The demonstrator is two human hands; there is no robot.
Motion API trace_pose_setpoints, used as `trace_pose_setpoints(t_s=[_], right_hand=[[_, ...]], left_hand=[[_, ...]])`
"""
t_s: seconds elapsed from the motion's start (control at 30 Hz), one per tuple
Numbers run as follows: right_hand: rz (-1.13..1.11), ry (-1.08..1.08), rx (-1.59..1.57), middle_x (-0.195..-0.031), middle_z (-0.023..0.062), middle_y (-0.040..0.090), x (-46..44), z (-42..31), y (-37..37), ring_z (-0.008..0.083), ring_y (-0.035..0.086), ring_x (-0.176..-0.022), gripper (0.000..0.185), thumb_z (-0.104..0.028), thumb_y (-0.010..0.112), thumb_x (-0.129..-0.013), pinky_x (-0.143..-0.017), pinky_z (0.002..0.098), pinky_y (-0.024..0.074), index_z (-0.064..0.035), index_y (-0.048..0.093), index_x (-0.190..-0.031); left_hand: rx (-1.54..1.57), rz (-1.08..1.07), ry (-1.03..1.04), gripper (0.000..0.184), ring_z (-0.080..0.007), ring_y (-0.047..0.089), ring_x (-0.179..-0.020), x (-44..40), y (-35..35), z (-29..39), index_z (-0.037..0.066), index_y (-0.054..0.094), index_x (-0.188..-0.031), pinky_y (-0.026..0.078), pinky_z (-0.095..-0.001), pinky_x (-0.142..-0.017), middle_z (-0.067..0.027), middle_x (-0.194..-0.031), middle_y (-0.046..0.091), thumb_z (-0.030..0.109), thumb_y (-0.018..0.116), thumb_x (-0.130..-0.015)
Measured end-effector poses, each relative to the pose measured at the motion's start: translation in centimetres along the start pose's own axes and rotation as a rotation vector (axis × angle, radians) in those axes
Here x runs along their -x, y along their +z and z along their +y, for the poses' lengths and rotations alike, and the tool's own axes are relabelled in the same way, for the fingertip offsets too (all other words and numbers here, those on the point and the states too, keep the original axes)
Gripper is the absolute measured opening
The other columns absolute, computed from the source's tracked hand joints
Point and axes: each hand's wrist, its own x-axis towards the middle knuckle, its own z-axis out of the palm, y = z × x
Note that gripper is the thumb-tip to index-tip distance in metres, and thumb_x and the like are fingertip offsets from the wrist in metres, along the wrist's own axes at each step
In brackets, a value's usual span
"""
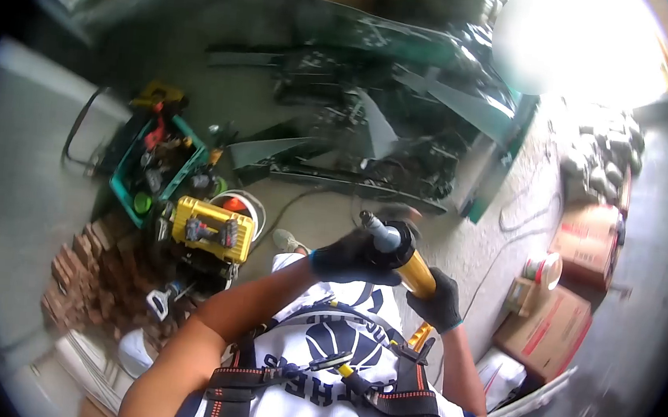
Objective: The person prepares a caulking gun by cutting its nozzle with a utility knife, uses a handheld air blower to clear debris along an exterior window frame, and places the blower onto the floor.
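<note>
**Jersey (345, 340) and harness (419, 414) frame a two-handed hold on a caulking gun (419, 276)**

A person's dark-gloved left hand (355, 256) wraps the front of what appears to be a caulking gun, close to its black collar (399, 250) and grey nozzle (380, 233); the gloved right hand (436, 299) is closed around the rear of the yellow barrel. The tool is held aslant ahead of the chest, its nozzle pointing away from the body. A sound hold here would probably keep both ends supported, the collar firm and the tip clear of the fingers. Beyond, a shoe (285, 240) shows on the floor (495, 278), near a yellow tool case (241, 248) topped by a cordless drill (203, 230). Farther out are a teal crate (123, 190), stacked bricks (79, 266), cardboard cartons (550, 327) and glossy dark-green panels (373, 33).

The left hand's far fingers are partly hidden and blurred behind the nozzle, while the right palm covers the barrel's end. Whether the panels' pale wedges are pieces or reflections cannot be told. Glare whites out the upper right, the crate's contents blur together, and the lens's dark rim cuts off the corners.
</note>
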Motion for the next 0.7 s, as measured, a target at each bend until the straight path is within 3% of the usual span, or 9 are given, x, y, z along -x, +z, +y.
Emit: trace_pose_setpoints(t_s=[0.03, 0.17, 0.23, 0.4, 0.57, 0.7], right_hand=[[0.033, 0.031, -0.015, -0.079, 0.0154, 0.07, 1.9, 1.5, -0.8, 0.0373, 0.068, -0.074, 0.031, -0.015, 0.08, -0.064, -0.068, 0.0416, 0.0564, -0.0076, 0.069, -0.092], [0.285, 0.175, 0.018, -0.079, 0.0149, 0.069, 10.5, 8.7, -3.5, 0.0366, 0.068, -0.074, 0.032, -0.015, 0.078, -0.063, -0.067, 0.0419, 0.0564, -0.0081, 0.068, -0.093], [0.34, 0.199, 0.08, -0.078, 0.0146, 0.069, 14.4, 11.5, -5.3, 0.0364, 0.068, -0.073, 0.031, -0.016, 0.076, -0.064, -0.067, 0.042, 0.0564, -0.0087, 0.068, -0.094], [0.538, 0.3, 0.077, -0.08, 0.015, 0.069, 22.6, 18.6, -7.5, 0.0373, 0.068, -0.072, 0.026, -0.018, 0.075, -0.066, -0.065, 0.0427, 0.0565, -0.0093, 0.069, -0.09], [0.626, 0.481, 0.015, -0.081, 0.0152, 0.069, 27.6, 22.9, -9.4, 0.0369, 0.068, -0.072, 0.025, -0.018, 0.075, -0.067, -0.065, 0.0429, 0.0566, -0.0096, 0.069, -0.09], [0.693, 0.556, -0.029, -0.081, 0.0148, 0.069, 28.9, 26.3, -10.8, 0.0365, 0.069, -0.072, 0.026, -0.019, 0.076, -0.068, -0.064, 0.0429, 0.0565, -0.0099, 0.068, -0.091]], left_hand=[[-0.103, 0.05, 0.057, 0.105, -0.019, 0.055, -0.114, -0.9, 1.1, 0.1, 0.01, 0.02, -0.154, 0.041, -0.0347, -0.105, -0.0053, -0.123, 0.053, 0.006, 0.086, -0.073], [-0.633, 0.133, 0.134, 0.099, -0.0185, 0.058, -0.115, -4.7, 6.1, -1.7, 0.005, 0.036, -0.148, 0.048, -0.0347, -0.102, -0.0083, -0.125, 0.056, 0.017, 0.094, -0.068], [-0.738, 0.137, 0.1, 0.076, -0.0171, 0.063, -0.108, -7.5, 9.5, -4.6, 0.004, 0.046, -0.141, 0.052, -0.0338, -0.094, -0.0082, -0.117, 0.061, 0.007, 0.087, -0.076], [-0.861, 0.055, 0.147, 0.04, -0.0157, 0.069, -0.085, -14.1, 17.3, -12.9, 0.004, 0.066, -0.114, 0.056, -0.0288, -0.077, -0.0083, -0.097, 0.07, -0.002, 0.081, -0.077], [-0.82, -0.09, 0.073, 0.033, -0.016, 0.069, -0.081, -20.2, 23.7, -17.5, 0.004, 0.068, -0.11, 0.055, -0.0291, -0.07, -0.0082, -0.093, 0.072, -0.004, 0.078, -0.079], [-0.98, -0.362, 0.236, 0.028, -0.024, 0.068, -0.075, -26.4, 26.5, -20.0, 0.003, 0.067, -0.105, 0.055, -0.0335, -0.066, -0.0114, -0.089, 0.07, -0.006, 0.073, -0.078]])
